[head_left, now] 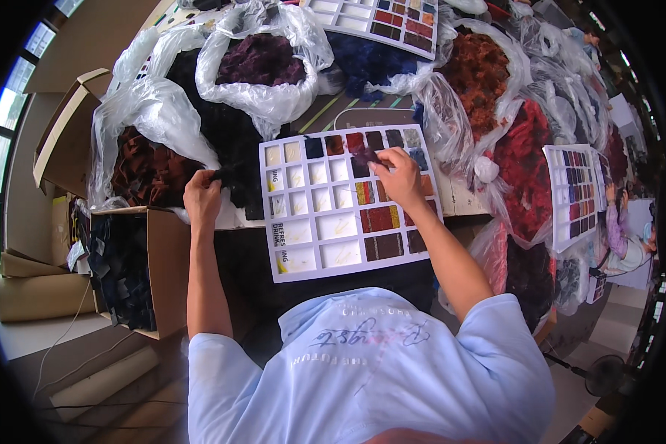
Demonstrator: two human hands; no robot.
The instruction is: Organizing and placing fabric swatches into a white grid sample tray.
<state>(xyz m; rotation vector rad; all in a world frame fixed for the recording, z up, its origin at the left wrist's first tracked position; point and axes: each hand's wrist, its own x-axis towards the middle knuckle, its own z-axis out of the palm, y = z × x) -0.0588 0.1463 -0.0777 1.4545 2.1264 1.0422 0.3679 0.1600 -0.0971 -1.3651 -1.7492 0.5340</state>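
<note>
A white sample board [307, 206] with a grid of square and oblong cells lies in front of me, some cells filled with coloured fibre or fabric swatches, others bare. My right hand [398, 177] pinches a dark purplish fibre tuft [362, 159] over a cell in the second row. A red-brown swatch [379, 219] fills a cell below it. To the left of the board, my left hand [202, 196] is closed at the edge of a pile of black fibre [237, 152], its fingertips pinching some of it.
Plastic bags of loose fibre stand around the board: dark purple [263, 61], rust orange [477, 81] and red [522, 166]. A cardboard box [166, 270] of dark scraps is at left. Another swatch board [381, 22] lies at the back. People [629, 233] sit at far right.
</note>
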